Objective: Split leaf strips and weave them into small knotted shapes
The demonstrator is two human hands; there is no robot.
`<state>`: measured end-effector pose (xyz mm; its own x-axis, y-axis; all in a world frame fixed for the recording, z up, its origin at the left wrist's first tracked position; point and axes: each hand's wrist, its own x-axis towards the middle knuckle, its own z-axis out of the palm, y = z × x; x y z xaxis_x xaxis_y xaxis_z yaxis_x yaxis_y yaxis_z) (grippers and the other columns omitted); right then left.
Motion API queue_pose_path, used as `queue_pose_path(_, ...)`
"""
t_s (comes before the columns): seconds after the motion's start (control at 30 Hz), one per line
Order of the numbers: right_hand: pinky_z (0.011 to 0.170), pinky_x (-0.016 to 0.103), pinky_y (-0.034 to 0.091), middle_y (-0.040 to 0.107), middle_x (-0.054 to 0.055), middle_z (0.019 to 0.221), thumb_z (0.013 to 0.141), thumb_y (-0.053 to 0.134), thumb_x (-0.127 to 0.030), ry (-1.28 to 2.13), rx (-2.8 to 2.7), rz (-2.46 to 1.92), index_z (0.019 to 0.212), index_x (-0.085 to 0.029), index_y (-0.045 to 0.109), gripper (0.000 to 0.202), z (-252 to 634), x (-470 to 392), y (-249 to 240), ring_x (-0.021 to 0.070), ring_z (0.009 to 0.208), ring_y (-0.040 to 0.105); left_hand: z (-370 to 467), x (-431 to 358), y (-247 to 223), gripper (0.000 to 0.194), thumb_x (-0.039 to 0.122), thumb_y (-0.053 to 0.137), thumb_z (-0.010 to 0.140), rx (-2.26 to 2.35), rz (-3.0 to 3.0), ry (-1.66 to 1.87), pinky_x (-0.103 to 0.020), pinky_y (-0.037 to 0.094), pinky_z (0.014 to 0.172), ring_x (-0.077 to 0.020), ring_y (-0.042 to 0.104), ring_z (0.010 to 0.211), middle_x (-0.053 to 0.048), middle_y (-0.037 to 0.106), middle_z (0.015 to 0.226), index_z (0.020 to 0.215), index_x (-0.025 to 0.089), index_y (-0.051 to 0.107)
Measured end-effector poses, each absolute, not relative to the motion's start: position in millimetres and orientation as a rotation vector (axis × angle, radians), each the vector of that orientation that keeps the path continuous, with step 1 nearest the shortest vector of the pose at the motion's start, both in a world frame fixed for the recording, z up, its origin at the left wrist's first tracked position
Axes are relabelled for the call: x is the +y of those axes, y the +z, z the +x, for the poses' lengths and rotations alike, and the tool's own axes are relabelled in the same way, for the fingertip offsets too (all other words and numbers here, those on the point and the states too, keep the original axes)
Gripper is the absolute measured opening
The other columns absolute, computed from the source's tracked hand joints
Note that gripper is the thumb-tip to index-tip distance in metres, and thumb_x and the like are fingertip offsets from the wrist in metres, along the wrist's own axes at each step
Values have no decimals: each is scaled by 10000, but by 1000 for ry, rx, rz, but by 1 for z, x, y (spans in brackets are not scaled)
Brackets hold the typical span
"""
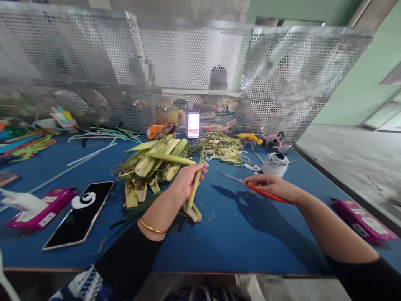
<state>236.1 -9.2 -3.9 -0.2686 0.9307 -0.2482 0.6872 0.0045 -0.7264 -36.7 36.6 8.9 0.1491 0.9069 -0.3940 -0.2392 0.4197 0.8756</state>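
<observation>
We note bright light from the far side, the right hand (271, 187) casting shadow toward us on the blue table (225, 246), small screen (193, 124) blown white, red-handled tool (266, 192) blurred, edges stretched.

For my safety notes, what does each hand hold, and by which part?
Left hand: a pale green strip, near its middle. Right hand: a red-handled tool, by its handle.

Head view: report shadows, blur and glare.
In the head view, the right hand and red-handled tool cast a dark shadow on the blue table, and the tool's thin tip looks blurred; in the head view, too, pale sheen streaks the perforated screen, and blocky squares cover patches there.
</observation>
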Motion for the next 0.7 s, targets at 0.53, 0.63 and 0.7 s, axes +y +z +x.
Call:
queue_pose_path(0.53, 723, 268, 513, 720, 63, 942, 668, 720, -421, 1505, -2142, -1489, 1054, -166, 732, 464, 220, -3, 16, 210, 825, 657, -57, 49, 22, 111, 152, 584, 835, 989, 644, 1035, -157, 282, 376, -33, 463, 436, 9, 568, 571, 783, 110, 673)
queue_pose_path(0.63, 725, 248, 512, 726, 52, 956, 684, 712, -352, 1780, -2329, -1373, 1101, -171, 715, 454, 214, -4, 13, 199, 827, 667, -63, 51, 27, 131, 143, 550, 859, 958, 600, 1069, -148, 280, 365, -27, 459, 426, 13, 562, 564, 792, 114, 659)
queue_pose_path(0.7, 684, 246, 508, 734, 49, 930, 673, 712, -325, 1659, -2302, -1436, 1073, -184, 729, 424, 210, 4, 7, 189, 768, 669, -63, 51, 28, 144, 144, 537, 870, 956, 588, 1064, -145, 279, 358, -25, 458, 420, 13, 564, 566, 781, 114, 646)
